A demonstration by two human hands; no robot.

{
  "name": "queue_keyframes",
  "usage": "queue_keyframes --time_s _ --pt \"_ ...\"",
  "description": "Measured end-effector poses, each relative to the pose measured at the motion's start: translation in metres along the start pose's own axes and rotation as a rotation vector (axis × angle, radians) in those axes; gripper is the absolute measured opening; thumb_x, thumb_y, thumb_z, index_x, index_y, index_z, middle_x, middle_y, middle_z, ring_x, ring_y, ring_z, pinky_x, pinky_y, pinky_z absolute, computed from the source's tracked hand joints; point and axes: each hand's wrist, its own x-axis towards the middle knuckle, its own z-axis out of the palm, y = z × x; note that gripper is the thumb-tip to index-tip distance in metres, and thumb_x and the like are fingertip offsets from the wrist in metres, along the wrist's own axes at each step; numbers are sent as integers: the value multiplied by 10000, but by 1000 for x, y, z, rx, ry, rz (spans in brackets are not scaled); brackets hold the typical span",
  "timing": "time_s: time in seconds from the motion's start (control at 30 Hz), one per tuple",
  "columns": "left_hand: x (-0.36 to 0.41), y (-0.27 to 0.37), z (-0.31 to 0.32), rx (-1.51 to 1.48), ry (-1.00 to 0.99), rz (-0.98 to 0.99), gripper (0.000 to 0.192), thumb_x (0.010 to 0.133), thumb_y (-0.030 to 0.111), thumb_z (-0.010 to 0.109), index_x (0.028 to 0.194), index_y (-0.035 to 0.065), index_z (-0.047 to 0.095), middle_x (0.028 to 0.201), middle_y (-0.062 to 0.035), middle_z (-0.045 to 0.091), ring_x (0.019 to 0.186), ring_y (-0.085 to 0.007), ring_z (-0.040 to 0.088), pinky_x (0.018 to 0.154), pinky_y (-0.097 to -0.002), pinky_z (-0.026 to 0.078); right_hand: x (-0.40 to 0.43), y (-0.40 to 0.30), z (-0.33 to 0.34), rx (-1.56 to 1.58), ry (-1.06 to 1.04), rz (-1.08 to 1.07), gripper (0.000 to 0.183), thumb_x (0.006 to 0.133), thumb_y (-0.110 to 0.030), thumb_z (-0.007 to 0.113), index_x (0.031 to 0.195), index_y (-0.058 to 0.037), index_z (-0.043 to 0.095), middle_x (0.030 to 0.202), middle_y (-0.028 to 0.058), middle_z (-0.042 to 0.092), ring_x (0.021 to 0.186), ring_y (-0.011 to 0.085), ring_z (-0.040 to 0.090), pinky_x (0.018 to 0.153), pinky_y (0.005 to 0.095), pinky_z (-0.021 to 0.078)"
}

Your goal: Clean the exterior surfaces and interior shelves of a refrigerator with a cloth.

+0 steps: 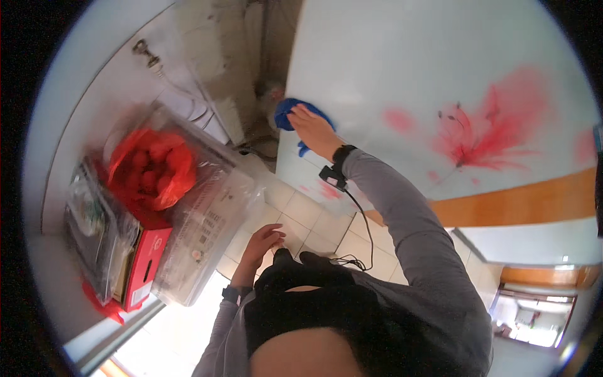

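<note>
My right hand (313, 132) lies flat with its fingers together, pressing a blue cloth (288, 113) against a large pale glossy panel (377, 61) printed with red flowers. The cloth is bunched near the panel's left edge, and a loose corner hangs below my palm. A black band with a small cabled device (332, 179) is strapped at my right wrist. Low in front of my body, my left hand (264, 242) hangs with loosely bent fingers and holds nothing. It is above the tiled floor (311, 226), apart from the panel.
To the left, a red plastic bag (183, 176) of round items rests on a plastic-wrapped carton (202, 235). Beside it stands a red box (147, 264). A metal tap (147, 55) with a pale hose is on the wall. The device's black cable (371, 235) loops near my waist.
</note>
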Motion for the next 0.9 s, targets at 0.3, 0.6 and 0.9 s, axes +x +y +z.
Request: queue_keyframes --time_s 0.3,0.6,0.9 --pt "12 0 3 -5 -37 -70 333 876 151 527 1194 51 512 1014 -97 613 878 -144 585 807 -265 458 -140 -14 -7 -79 -286 71 424 781 -134 494 1179 13 508 1260 87 488 1257 219 358 1081 331 231" --pt "51 16 27 102 -195 -122 359 879 202 539 1200 48 503 1018 -91 604 904 -155 573 827 -284 452 -325 -26 -88 188 -159 641 496 658 -46 555 1154 -44 538 1178 98 536 1168 278 433 1019 380 326" --pt "75 23 41 157 -246 -152 365 876 219 538 1198 52 501 1020 -98 602 906 -166 575 841 -298 453 -318 -24 -62 -67 -261 640 493 674 -27 515 1166 -44 537 1229 66 508 1144 232 432 998 373 335"
